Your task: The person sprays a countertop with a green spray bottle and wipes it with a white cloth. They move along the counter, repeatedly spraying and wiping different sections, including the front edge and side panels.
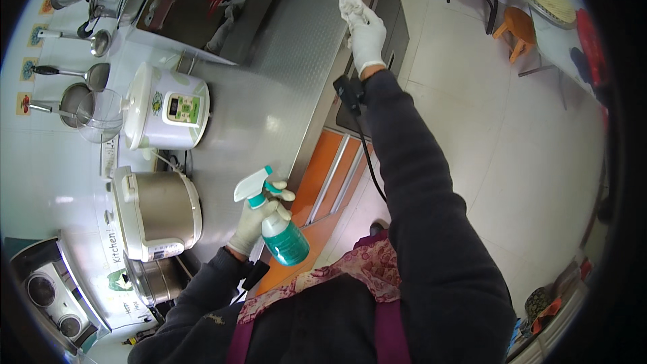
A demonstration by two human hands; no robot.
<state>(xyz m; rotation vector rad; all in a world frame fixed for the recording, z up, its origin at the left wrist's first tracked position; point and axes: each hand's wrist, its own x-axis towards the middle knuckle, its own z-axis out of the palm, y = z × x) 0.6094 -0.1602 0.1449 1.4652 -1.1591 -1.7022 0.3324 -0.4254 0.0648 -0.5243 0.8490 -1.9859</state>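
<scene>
My left hand [260,217], in a pale glove, is closed around the neck of a spray bottle [285,242] with green liquid and a white and teal trigger head. It is over the front edge of the stainless steel counter [252,121]. My right hand [368,35], also gloved, reaches far forward and grips a crumpled white cloth [352,4] at the counter's edge, beside the dark front of a built-in appliance [397,25].
Along the wall side stand a white slow cooker [167,106], a pressure cooker [162,212] and a dark glossy cabinet [202,5]. Ladles and strainers [103,116] hang on the wall. Orange drawers [318,172] sit below the counter; stools [518,28] stand on the tiled floor.
</scene>
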